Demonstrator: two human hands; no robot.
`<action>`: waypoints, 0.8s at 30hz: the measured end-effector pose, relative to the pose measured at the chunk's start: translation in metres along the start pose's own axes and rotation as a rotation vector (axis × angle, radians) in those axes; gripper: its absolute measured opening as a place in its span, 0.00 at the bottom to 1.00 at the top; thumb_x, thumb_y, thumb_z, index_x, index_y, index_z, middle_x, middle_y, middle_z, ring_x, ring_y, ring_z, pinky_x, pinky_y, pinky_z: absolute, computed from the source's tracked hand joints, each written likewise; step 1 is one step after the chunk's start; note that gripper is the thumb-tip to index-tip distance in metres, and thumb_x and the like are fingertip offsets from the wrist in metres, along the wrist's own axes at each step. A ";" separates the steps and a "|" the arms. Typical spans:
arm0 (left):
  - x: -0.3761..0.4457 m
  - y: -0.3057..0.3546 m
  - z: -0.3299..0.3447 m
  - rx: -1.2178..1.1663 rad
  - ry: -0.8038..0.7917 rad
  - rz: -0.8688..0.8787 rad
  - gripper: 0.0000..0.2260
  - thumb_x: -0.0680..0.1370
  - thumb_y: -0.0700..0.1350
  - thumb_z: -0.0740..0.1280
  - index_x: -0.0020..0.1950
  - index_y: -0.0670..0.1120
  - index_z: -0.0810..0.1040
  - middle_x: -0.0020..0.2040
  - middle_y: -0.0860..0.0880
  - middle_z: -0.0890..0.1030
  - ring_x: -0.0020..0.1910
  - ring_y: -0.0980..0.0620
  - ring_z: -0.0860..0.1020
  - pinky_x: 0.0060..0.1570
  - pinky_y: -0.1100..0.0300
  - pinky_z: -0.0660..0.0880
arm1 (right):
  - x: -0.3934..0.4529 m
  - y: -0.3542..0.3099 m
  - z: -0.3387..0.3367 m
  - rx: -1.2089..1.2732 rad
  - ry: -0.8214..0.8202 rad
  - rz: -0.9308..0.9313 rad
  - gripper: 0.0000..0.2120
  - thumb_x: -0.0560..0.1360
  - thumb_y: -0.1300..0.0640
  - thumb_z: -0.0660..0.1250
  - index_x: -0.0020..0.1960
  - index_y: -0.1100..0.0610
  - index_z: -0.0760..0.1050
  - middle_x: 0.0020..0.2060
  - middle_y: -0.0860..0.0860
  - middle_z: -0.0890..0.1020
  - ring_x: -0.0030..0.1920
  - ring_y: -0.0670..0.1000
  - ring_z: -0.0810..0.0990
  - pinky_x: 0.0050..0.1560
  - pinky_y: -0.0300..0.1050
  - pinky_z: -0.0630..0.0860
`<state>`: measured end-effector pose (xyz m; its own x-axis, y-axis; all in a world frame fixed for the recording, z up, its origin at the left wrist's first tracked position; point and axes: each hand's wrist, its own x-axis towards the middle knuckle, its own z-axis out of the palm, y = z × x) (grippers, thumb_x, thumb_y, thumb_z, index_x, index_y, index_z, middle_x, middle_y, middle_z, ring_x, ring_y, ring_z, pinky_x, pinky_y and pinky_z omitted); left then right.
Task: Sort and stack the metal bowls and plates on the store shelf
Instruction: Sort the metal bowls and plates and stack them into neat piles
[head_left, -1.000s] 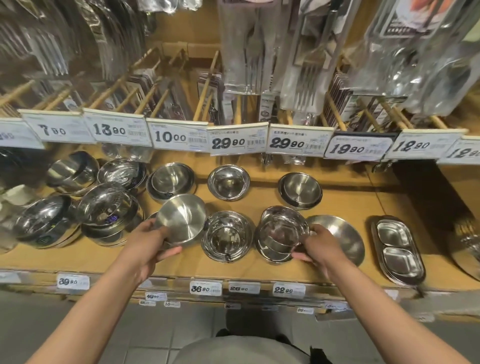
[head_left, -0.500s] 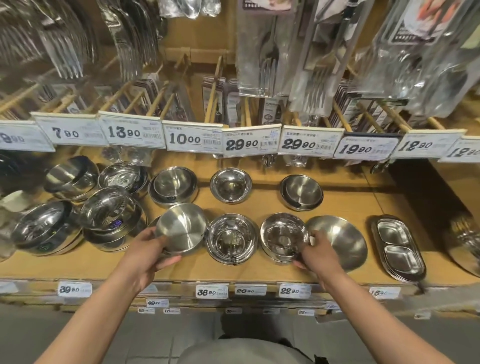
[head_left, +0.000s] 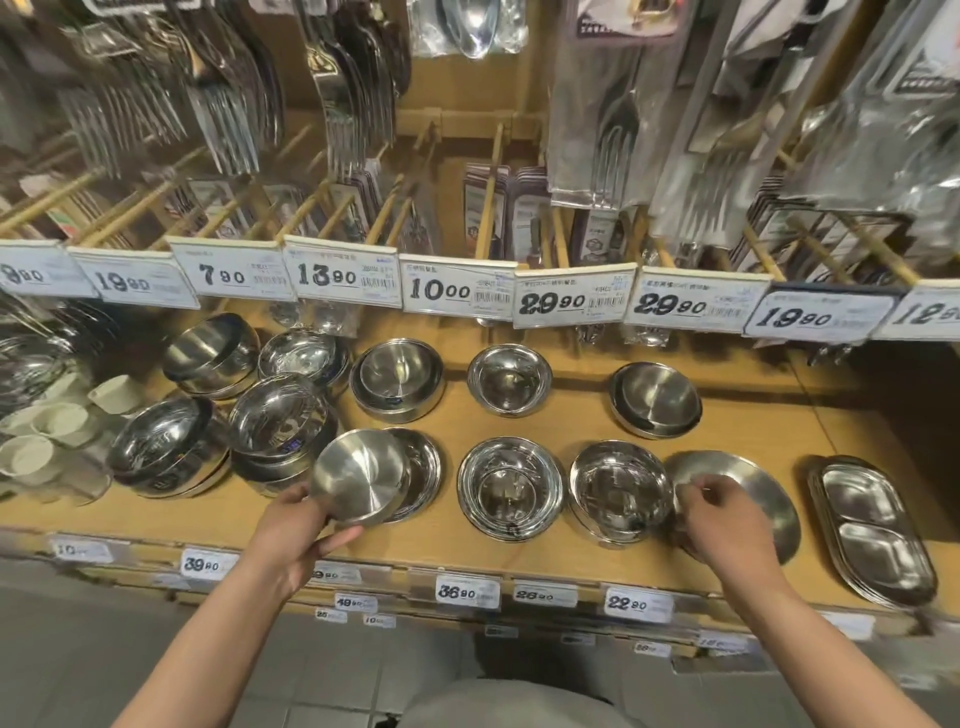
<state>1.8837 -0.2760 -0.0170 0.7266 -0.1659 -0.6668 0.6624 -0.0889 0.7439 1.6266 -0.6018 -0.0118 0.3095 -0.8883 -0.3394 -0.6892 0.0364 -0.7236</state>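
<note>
Bowls and plates of polished metal stand in two rows on the wooden shelf (head_left: 753, 431), grouped by shape above the price tags (head_left: 467, 590) along its front edge, which suggests each stack answers to its own tag.

Largest item: the shallow plate (head_left: 748, 483) at front right, lying flat, its near left portion covered by the right hand (head_left: 727, 519). The divided trays (head_left: 872, 525) beside it are nested and lie apart from it.

Left of centre, deep bowls (head_left: 280, 421) are stacked and tilted, apparently leaning on neighbouring stacks.

The left hand (head_left: 291, 530) grips a brushed bowl (head_left: 358, 475) by its near rim, thumb beneath and fingers closed round the edge. The bowl is tipped with its opening toward the camera, over a flat dish (head_left: 423, 467), probably for nesting or removal; which one cannot be told.

The right hand is loosely curled at the edge of the nested glossy bowls (head_left: 621, 488). Whether its fingertips pinch the bowl rim, the plate edge or nothing is not discernible.

Hidden or unclear: stack counts are masked by reflections; the white cups (head_left: 57, 415) at far left are blurred; the hanging cutlery packs (head_left: 623, 104) above are partly cut off; small tag print is illegible.
</note>
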 end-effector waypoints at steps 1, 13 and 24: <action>0.000 -0.001 -0.002 -0.011 -0.002 -0.003 0.15 0.78 0.27 0.64 0.62 0.38 0.74 0.60 0.40 0.79 0.55 0.44 0.80 0.32 0.54 0.84 | -0.003 -0.004 0.001 0.001 0.010 -0.040 0.13 0.78 0.49 0.64 0.60 0.51 0.77 0.40 0.50 0.84 0.41 0.54 0.84 0.50 0.56 0.82; -0.016 -0.011 -0.052 -0.082 0.068 -0.007 0.11 0.79 0.27 0.62 0.58 0.37 0.76 0.58 0.39 0.81 0.57 0.44 0.81 0.38 0.51 0.85 | -0.070 -0.076 0.099 0.140 -0.769 -0.125 0.07 0.82 0.56 0.64 0.57 0.53 0.79 0.53 0.53 0.83 0.49 0.48 0.85 0.42 0.41 0.84; -0.035 -0.027 -0.101 -0.079 0.175 0.018 0.12 0.77 0.28 0.63 0.56 0.40 0.80 0.55 0.41 0.82 0.54 0.45 0.82 0.36 0.55 0.83 | -0.108 -0.076 0.242 0.175 -0.746 0.153 0.08 0.80 0.53 0.68 0.52 0.59 0.76 0.51 0.57 0.83 0.41 0.51 0.86 0.48 0.55 0.85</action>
<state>1.8586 -0.1688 -0.0180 0.7549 0.0070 -0.6558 0.6559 -0.0090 0.7548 1.8042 -0.3975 -0.0660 0.6211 -0.3270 -0.7122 -0.6653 0.2603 -0.6997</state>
